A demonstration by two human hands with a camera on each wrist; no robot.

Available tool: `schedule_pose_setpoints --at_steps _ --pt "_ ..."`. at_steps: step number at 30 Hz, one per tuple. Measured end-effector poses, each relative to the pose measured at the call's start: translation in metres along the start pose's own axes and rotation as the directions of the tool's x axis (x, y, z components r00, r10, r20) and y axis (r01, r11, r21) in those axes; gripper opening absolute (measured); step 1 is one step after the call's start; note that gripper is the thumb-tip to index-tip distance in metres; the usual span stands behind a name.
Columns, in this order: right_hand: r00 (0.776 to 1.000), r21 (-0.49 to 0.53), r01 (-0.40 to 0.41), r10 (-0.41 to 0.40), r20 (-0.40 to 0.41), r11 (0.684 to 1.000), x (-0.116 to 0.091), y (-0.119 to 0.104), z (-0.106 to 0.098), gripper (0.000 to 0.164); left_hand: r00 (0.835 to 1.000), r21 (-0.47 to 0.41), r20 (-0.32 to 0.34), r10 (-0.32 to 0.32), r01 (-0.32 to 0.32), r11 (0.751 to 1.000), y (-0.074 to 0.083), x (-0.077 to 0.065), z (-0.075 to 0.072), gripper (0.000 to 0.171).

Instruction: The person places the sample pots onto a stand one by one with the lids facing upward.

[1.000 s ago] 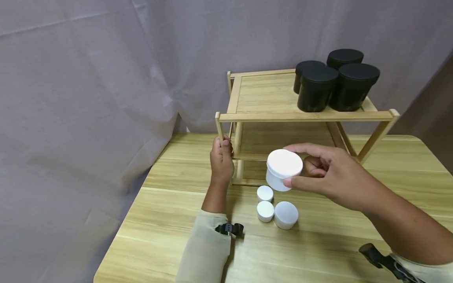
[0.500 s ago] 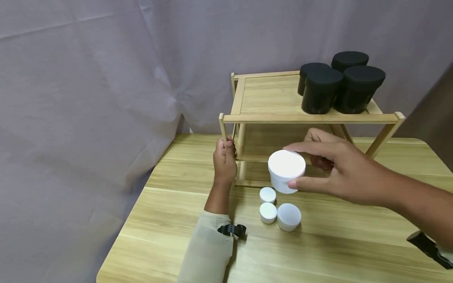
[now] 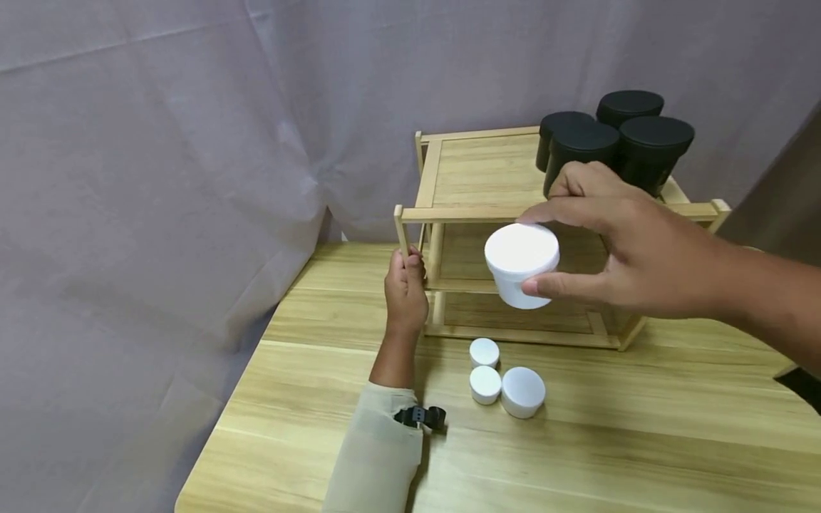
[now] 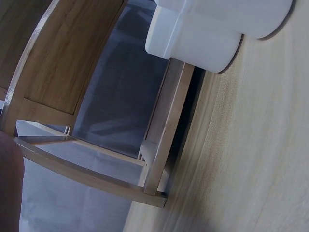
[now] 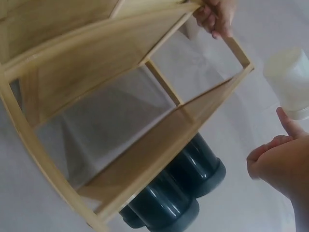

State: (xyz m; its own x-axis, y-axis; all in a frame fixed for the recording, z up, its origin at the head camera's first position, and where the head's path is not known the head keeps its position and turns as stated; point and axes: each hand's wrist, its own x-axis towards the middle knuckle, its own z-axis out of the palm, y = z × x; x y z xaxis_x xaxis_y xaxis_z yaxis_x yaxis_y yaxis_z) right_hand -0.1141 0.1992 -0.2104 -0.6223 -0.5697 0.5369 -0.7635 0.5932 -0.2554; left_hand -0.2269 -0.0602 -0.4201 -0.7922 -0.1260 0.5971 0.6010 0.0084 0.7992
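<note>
Between thumb and forefinger, my right hand (image 3: 648, 249) pinches a white lidded jar (image 3: 522, 267), held upright in the air before the shelf's front rail. The right wrist view shows the same jar (image 5: 289, 82) at its right edge. My left hand (image 3: 405, 296) grips the left front post of the wooden shelf rack (image 3: 474, 214). On the table before the rack stand two small white jars (image 3: 484, 385) and a larger white jar (image 3: 523, 393), close together. Several black lidded jars (image 3: 654, 142) stand on the rack's top right, partly hidden by my right hand.
The rack has lower boards (image 3: 519, 313) beneath its top. It stands on a light wooden table (image 3: 288, 413), whose left edge slants toward the front. A grey cloth (image 3: 192, 178) hangs behind and to the left.
My right hand has lifted the white jar from just above the small jars to near the rack's top rail. The left hand keeps its grip on the post.
</note>
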Motion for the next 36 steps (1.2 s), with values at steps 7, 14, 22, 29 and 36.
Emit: schedule_pose_setpoints --at_steps 7,14,22,29,36 --pt "1.000 -0.057 -0.008 0.008 0.006 0.998 0.014 0.005 -0.011 0.063 1.000 -0.019 0.012 0.015 -0.015 1.000 -0.003 0.002 0.002 0.038" --pt "0.997 -0.090 -0.052 0.057 0.045 0.995 0.030 0.012 -0.021 0.069 1.000 -0.011 0.014 0.009 -0.009 1.000 -0.004 0.001 0.004 0.041" --pt "0.983 -0.153 -0.137 0.154 0.102 0.979 0.054 0.023 -0.038 0.064 1.000 -0.002 0.011 0.018 -0.018 1.000 -0.005 0.003 0.004 0.054" --pt "0.965 -0.161 -0.191 0.215 0.153 0.968 0.083 0.042 -0.047 0.059 1.000 -0.013 0.005 -0.001 0.001 1.000 -0.006 0.002 0.003 0.067" --pt "0.933 -0.200 -0.247 0.288 0.214 0.948 0.108 0.056 -0.046 0.061 0.999 0.002 0.016 0.030 -0.030 1.000 -0.010 0.001 0.003 0.057"
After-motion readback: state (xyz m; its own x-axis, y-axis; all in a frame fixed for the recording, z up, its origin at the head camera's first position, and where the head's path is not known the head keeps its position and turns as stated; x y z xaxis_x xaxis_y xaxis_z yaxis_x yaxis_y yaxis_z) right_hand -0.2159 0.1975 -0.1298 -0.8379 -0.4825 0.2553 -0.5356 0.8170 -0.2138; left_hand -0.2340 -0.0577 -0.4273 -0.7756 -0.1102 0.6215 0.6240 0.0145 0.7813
